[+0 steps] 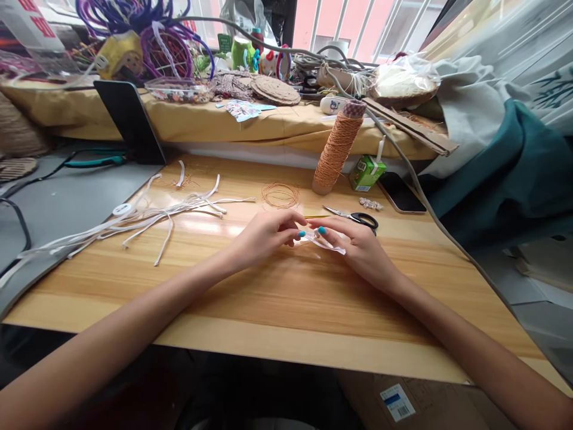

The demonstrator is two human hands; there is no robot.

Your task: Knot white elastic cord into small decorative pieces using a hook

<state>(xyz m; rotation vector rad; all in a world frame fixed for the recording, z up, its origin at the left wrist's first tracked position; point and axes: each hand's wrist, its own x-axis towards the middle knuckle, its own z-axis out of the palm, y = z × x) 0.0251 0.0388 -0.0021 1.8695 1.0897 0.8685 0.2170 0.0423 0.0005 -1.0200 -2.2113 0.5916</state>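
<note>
My left hand (267,234) and my right hand (353,242) meet at the middle of the wooden table (277,298). Both pinch a small folded white strip (329,243) between fingertips with blue nails. Just beyond the hands lie a coil of thin orange cord (280,195), a thin yellow stick (317,217) and black-handled scissors (358,217). A tall cone of orange cord (336,149) stands behind them.
A heap of loose white strips (147,218) spreads over the table's left side. A green drink carton (367,172) and a dark phone (401,193) sit at the right. A black tablet (129,122) leans at the back. The raised shelf (215,122) behind is crowded with craft items.
</note>
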